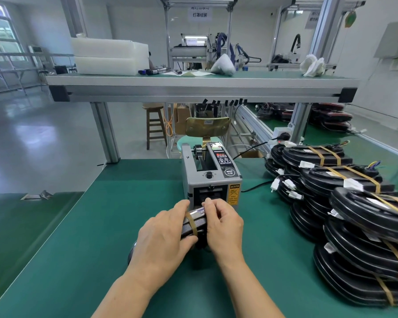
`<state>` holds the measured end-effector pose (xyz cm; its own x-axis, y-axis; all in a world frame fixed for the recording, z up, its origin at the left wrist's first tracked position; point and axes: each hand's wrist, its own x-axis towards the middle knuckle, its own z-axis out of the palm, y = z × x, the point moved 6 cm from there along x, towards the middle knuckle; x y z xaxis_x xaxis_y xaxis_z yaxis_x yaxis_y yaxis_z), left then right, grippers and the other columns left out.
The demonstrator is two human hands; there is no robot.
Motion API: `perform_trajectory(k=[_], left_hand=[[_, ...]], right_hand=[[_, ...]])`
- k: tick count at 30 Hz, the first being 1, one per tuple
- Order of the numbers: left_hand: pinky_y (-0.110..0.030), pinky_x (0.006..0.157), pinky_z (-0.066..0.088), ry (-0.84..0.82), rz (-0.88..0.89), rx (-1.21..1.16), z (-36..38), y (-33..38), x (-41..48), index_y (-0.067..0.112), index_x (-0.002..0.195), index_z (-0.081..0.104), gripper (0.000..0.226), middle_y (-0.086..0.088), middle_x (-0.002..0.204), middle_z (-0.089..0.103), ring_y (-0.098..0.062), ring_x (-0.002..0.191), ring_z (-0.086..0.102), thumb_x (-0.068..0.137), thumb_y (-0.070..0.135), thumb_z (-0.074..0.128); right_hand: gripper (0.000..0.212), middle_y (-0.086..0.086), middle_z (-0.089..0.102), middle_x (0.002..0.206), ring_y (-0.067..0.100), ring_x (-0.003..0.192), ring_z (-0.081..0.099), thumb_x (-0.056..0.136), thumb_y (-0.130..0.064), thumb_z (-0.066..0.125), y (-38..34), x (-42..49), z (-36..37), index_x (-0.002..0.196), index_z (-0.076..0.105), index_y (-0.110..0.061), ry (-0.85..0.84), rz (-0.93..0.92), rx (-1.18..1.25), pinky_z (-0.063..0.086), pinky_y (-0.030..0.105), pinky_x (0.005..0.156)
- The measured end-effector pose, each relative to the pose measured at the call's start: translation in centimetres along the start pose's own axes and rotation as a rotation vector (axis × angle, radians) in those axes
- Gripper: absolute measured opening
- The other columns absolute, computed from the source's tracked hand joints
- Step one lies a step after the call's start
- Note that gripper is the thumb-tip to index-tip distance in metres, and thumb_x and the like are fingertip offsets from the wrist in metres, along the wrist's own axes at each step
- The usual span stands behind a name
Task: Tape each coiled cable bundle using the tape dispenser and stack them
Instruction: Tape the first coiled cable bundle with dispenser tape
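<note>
A black coiled cable bundle [194,222] is held on edge just in front of the grey tape dispenser [210,177] on the green table. One tan tape strip wraps it near my left thumb. My left hand [164,237] grips the bundle's left side, and most of the coil is hidden under it. My right hand [224,222] pinches the bundle's top right, fingers close to the dispenser's outlet. Stacks of taped bundles [359,216] lie to the right.
The green table [78,260] spreads left of my hands. An overhead shelf [200,86] on aluminium posts spans the bench. The dispenser's black power cord [255,187] runs right toward the stacks. A stool and a chair stand behind the table.
</note>
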<state>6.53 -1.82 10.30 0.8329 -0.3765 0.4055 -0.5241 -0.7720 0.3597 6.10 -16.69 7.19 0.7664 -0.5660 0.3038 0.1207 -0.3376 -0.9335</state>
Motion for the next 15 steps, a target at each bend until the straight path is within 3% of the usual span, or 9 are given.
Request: perform_trajectory(k=[4,6,9,11,13,15], left_hand=[[-0.028,0.089,0.039,-0.068,0.025,0.155,0.5,0.0,0.1,0.026,0.153,0.025,0.092,0.013,0.125,0.054,-0.016,0.111,0.049,0.078,0.048,0.073],[-0.028,0.091,0.036,-0.089,0.044,0.172,0.4,-0.2,0.2,0.027,0.149,0.032,0.080,0.013,0.125,0.054,-0.016,0.113,0.049,0.081,0.040,0.071],[-0.030,0.097,0.034,-0.094,0.084,0.138,-0.5,-1.1,0.4,0.028,0.133,0.050,0.060,0.014,0.117,0.060,-0.016,0.108,0.053,0.078,0.029,0.073],[-0.033,0.099,0.036,-0.068,0.084,0.072,-1.4,-2.3,0.5,0.028,0.123,0.055,0.054,0.016,0.106,0.061,-0.016,0.099,0.054,0.074,0.020,0.076],[-0.035,0.096,0.040,-0.040,0.077,-0.038,-2.6,-3.6,0.8,0.022,0.121,0.060,0.054,0.013,0.104,0.064,-0.018,0.097,0.056,0.072,0.009,0.079],[-0.035,0.097,0.041,-0.012,0.070,-0.153,-3.8,-4.8,1.2,0.018,0.122,0.062,0.057,0.012,0.108,0.064,-0.018,0.105,0.058,0.071,0.000,0.079]], right_hand=[[0.034,-0.006,0.058,0.055,0.011,0.054,0.049,0.101,-0.024,0.053,1.4,0.1,0.1,0.071,0.067,-0.017,-0.007,0.129,0.137,0.042,0.028,0.055],[0.033,-0.007,0.051,0.051,0.009,0.046,0.044,0.103,-0.021,0.051,2.5,-0.4,0.4,0.077,0.069,-0.015,-0.030,0.253,0.315,0.038,0.025,0.047],[0.029,-0.003,0.055,0.061,0.008,0.047,0.047,0.103,-0.012,0.049,3.5,-1.2,0.6,0.084,0.071,-0.012,-0.044,0.314,0.450,0.039,0.022,0.043],[0.028,0.000,0.062,0.075,0.006,0.056,0.054,0.099,-0.006,0.052,3.7,-1.7,0.5,0.085,0.074,-0.017,-0.065,0.298,0.441,0.043,0.021,0.050],[0.025,-0.003,0.067,0.099,0.001,0.078,0.061,0.094,-0.007,0.058,3.6,-2.1,0.8,0.092,0.077,-0.024,-0.159,0.243,0.379,0.047,0.017,0.069],[0.025,-0.010,0.062,0.122,-0.006,0.107,0.058,0.085,-0.026,0.065,3.1,-2.9,2.1,0.108,0.074,-0.033,-0.353,0.182,0.353,0.043,0.011,0.088]])
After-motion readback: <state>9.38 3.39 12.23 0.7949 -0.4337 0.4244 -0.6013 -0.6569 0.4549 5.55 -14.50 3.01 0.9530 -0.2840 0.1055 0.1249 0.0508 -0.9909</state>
